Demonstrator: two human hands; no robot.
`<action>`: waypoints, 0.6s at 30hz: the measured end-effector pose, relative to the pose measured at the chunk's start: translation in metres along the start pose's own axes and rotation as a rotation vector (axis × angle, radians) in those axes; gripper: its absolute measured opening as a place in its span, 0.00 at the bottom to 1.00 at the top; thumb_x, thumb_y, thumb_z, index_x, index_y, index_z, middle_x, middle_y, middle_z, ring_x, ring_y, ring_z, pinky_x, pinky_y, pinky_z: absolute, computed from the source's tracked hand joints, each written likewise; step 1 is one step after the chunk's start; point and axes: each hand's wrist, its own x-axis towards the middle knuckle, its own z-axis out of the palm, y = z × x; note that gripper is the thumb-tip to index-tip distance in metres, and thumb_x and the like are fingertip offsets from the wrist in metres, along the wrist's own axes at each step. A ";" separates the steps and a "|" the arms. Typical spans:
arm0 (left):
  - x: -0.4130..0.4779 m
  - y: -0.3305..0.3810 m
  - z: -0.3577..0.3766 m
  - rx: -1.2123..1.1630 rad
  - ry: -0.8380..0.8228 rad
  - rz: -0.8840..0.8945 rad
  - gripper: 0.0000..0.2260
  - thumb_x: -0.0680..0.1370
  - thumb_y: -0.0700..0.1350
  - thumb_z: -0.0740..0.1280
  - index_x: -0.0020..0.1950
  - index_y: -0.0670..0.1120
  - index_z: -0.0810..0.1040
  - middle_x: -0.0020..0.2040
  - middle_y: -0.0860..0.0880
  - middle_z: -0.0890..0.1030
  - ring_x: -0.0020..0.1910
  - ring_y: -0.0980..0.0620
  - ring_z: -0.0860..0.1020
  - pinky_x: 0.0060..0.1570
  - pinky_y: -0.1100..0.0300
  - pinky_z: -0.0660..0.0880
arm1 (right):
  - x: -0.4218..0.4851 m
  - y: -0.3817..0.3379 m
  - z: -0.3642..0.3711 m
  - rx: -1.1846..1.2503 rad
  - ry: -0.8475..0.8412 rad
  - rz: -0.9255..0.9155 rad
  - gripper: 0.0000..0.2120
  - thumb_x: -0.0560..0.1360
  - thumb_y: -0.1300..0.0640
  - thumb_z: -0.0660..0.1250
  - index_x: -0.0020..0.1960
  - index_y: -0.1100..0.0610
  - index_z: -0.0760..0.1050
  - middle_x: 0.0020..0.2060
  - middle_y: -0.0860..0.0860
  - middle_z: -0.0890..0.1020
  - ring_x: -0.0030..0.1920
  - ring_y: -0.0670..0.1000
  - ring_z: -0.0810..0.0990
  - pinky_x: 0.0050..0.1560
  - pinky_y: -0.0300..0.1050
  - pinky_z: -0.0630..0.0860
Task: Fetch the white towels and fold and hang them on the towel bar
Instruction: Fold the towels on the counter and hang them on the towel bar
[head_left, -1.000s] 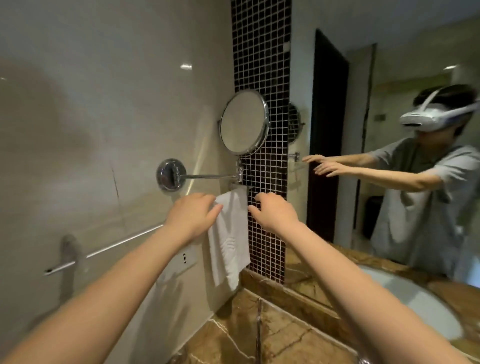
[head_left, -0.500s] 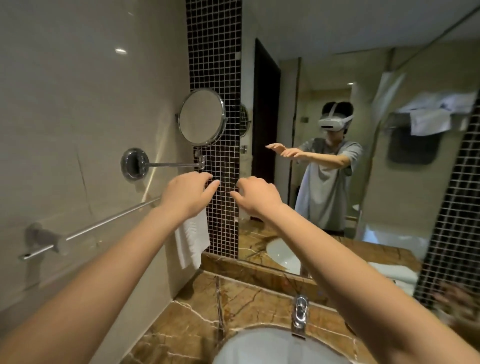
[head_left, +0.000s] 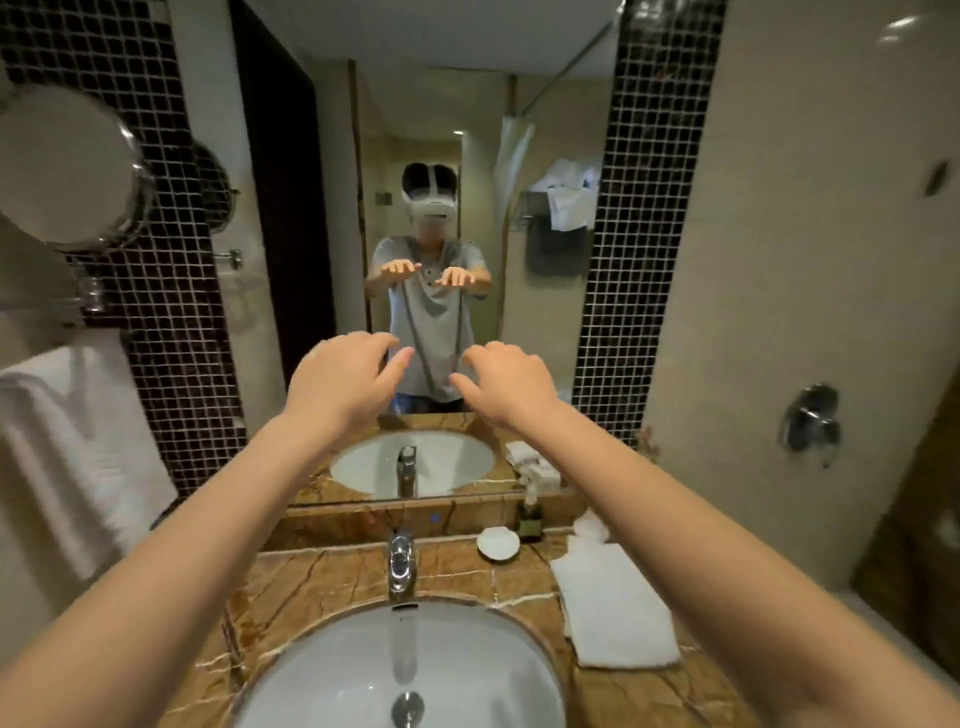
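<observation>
**Two empty hands reach out over a bathroom basin**

A person stands facing a wall mirror (head_left: 540, 322) with both bare arms stretched forward. The left hand (head_left: 337, 384) and right hand (head_left: 506, 384) hover side by side above the basin (head_left: 467, 670), palms down. Their fingers are loosely curled and hold nothing.

One white towel (head_left: 72, 447) hangs against the wall on the far left, blurred, well apart from the left hand. A second, folded white towel (head_left: 615, 613) lies flat on the brown marble counter (head_left: 322, 577), just right of the basin and below the right forearm.

A chrome faucet (head_left: 401, 566) stands behind the basin, with a small white dish (head_left: 497, 543) to its right. A round magnifying mirror (head_left: 62, 161) juts from the upper left wall.
</observation>
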 end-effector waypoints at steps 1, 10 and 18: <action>0.006 0.017 0.011 -0.029 -0.008 0.032 0.24 0.78 0.61 0.49 0.54 0.49 0.79 0.49 0.48 0.83 0.50 0.46 0.80 0.46 0.48 0.77 | -0.007 0.021 0.000 -0.020 -0.009 0.033 0.21 0.79 0.42 0.55 0.61 0.55 0.73 0.56 0.56 0.78 0.58 0.59 0.76 0.53 0.54 0.72; 0.052 0.163 0.111 -0.199 -0.039 0.180 0.22 0.80 0.59 0.50 0.58 0.48 0.78 0.53 0.48 0.82 0.53 0.46 0.78 0.50 0.49 0.76 | -0.061 0.182 0.010 -0.039 -0.037 0.238 0.20 0.80 0.44 0.55 0.63 0.54 0.74 0.57 0.52 0.79 0.58 0.55 0.77 0.56 0.54 0.71; 0.047 0.237 0.216 -0.238 -0.122 0.165 0.21 0.80 0.58 0.50 0.56 0.48 0.77 0.49 0.49 0.81 0.49 0.47 0.79 0.42 0.54 0.73 | -0.094 0.275 0.075 -0.026 -0.106 0.277 0.16 0.80 0.47 0.55 0.54 0.56 0.75 0.47 0.53 0.79 0.50 0.56 0.78 0.45 0.48 0.67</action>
